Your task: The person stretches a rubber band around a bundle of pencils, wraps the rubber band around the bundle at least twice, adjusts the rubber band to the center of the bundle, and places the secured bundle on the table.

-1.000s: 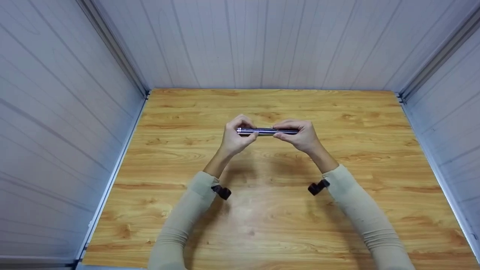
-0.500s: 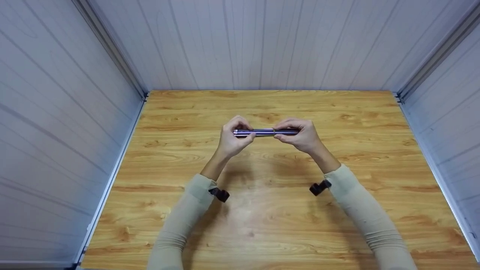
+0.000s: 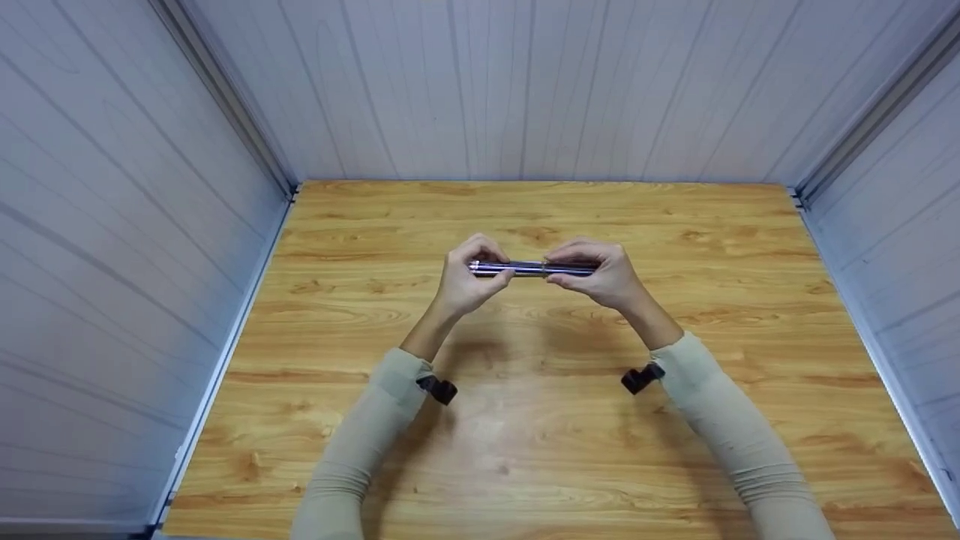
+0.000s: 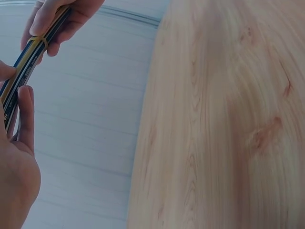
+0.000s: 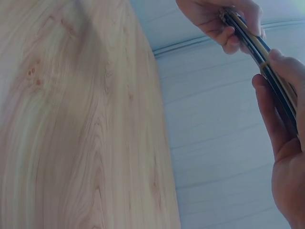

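Note:
A thin bundle of dark pencils (image 3: 528,268) is held level above the wooden table in the head view. My left hand (image 3: 466,281) pinches its left part between thumb and fingers, near the pencil ends. On the other side, my right hand (image 3: 602,274) grips the right part, and its palm hides that end. A yellowish rubber band (image 4: 44,41) circles the bundle near the middle, right by the right fingertips. Printed lettering shows along one dark pencil in the left wrist view. Both thumbs lie along the near side of the bundle.
The wood-grain table (image 3: 525,435) spreads beneath both arms. Pale panelled walls stand at the back (image 3: 495,90), left (image 3: 112,262) and right (image 3: 907,225). A small black camera sits at each wrist, the left one (image 3: 437,388) and the right one (image 3: 641,378).
The bundle has shifted slightly left and toward me, with the band now just left of the right fingertips. The left hand has moved a little left; both hands keep their hold.

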`<state>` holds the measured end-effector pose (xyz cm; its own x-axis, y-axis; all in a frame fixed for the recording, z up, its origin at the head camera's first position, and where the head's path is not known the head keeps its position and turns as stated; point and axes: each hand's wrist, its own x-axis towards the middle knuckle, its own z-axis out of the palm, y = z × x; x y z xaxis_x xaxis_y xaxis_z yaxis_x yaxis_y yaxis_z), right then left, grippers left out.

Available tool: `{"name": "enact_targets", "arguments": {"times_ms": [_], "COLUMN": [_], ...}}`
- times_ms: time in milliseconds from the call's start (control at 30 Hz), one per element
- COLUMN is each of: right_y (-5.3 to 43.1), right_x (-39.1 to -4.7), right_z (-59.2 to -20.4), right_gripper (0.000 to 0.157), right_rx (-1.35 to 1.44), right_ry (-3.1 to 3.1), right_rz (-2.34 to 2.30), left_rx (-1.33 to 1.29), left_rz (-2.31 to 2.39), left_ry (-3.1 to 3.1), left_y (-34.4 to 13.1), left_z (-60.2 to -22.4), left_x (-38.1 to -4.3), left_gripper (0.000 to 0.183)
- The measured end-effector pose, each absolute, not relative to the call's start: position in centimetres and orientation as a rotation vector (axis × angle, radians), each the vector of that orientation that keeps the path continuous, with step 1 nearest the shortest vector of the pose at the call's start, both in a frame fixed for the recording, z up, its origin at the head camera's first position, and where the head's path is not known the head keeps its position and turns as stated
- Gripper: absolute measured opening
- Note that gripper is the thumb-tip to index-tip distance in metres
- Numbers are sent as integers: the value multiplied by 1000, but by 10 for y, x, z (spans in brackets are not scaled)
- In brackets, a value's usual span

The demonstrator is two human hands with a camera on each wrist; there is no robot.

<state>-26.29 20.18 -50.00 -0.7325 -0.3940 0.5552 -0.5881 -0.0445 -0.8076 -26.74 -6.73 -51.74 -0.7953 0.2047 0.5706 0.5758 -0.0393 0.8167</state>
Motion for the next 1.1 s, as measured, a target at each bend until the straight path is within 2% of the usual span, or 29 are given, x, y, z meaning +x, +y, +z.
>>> {"name": "enact_targets", "arguments": {"times_ms": [400, 867, 1100], "right_y": [198, 196, 198], "right_x": [-259, -262, -259], "right_z": [-493, -486, -482], "right_gripper": [21, 29, 22], "right_rx": [1096, 1201, 1160], "right_ry": [-2151, -2147, -2232], "right_rz": [1699, 1534, 1436], "left_rx": [-824, -877, -845], "left_rz": [-1863, -1876, -1862], "left_ry": [-2005, -1960, -1950], "left_y": [-66, -60, -61], "left_z": [-515, -514, -514], "left_x": [-263, -264, -263], "left_gripper": [14, 13, 14]}}
